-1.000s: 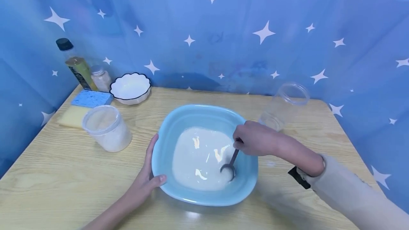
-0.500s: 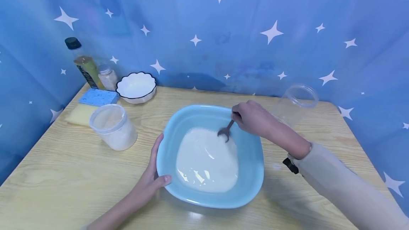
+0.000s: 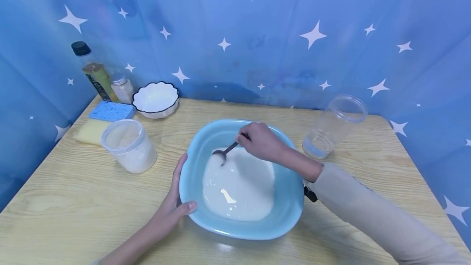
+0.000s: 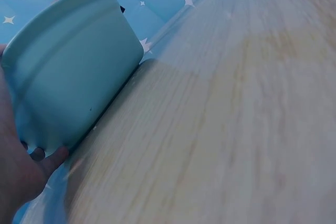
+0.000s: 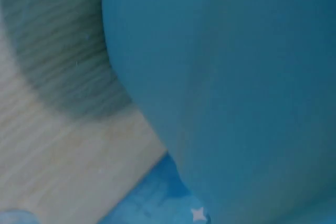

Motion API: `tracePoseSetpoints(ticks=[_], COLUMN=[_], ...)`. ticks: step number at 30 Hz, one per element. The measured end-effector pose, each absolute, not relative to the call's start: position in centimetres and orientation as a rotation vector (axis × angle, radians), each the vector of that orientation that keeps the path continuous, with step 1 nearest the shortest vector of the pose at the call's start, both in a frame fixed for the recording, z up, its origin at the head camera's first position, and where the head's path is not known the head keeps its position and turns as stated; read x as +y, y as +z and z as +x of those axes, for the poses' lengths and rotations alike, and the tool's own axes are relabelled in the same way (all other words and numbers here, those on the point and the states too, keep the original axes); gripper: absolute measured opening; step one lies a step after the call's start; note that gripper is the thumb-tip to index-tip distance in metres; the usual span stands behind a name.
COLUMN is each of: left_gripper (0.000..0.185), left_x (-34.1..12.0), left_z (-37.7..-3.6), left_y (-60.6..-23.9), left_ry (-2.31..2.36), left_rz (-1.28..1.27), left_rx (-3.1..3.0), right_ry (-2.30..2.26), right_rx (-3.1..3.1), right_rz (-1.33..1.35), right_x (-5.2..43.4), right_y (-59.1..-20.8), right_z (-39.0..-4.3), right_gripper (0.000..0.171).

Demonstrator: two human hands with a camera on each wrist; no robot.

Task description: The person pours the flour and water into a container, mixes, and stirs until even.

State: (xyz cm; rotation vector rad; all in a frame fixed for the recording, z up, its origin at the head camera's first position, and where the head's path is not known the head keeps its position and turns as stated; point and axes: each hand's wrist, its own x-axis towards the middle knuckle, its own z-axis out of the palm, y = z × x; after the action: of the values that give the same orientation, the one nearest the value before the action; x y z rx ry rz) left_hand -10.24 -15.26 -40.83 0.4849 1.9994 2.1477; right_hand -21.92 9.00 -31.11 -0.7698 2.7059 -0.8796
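A light blue basin [image 3: 241, 230] stands on the wooden table, with smooth white liquid [image 3: 241, 187] covering its bottom. My left hand [image 3: 172, 205] holds its left side, thumb at the rim and fingers along the outer wall; the left wrist view shows fingers of this hand [image 4: 29, 174] low against the basin [image 4: 79, 72]. Over the far part of the basin, my right hand [image 3: 260, 141] grips the handle of a dark spoon [image 3: 229, 149]. The spoon's tip dips into the liquid at the far left. Only the basin's outer wall [image 5: 210, 77] fills most of the right wrist view; no hand shows there.
Left of the basin is a tub of white powder [image 3: 130, 150]. Behind it are a blue sponge [image 3: 112, 111], a yellow sponge [image 3: 90, 131], a scalloped bowl [image 3: 155, 99], a small jar [image 3: 122, 89] and an oil bottle [image 3: 96, 77]. A clear jar [image 3: 331, 128] stands back right.
My right hand has carried the spoon from the basin's right side, up along the far side, to the far left of the liquid. The left hand keeps its hold on the basin.
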Motion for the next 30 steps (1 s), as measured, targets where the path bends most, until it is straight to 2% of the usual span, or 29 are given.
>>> tracePoseSetpoints(ticks=[13, 24, 30], left_gripper=[0.091, 0.092, 0.091], left_x=[-14.9, -15.0, -14.9], left_z=[-10.2, -10.0, -10.0], left_y=[-40.9, -40.7, -40.7], left_ry=[2.16, 2.208, 2.191], left_rz=[0.484, 0.482, 0.458], left_rx=[1.942, 1.913, 1.913], right_ry=[-0.849, -0.617, -0.64], right_rx=[2.384, 2.327, 2.525], right_rz=[-0.682, -0.745, -0.616], right_x=[10.4, 14.1, 15.7], right_y=[-32.0, -29.5, -29.2], right_z=[-18.4, -19.1, -20.2], right_gripper=[0.028, 0.03, 0.03])
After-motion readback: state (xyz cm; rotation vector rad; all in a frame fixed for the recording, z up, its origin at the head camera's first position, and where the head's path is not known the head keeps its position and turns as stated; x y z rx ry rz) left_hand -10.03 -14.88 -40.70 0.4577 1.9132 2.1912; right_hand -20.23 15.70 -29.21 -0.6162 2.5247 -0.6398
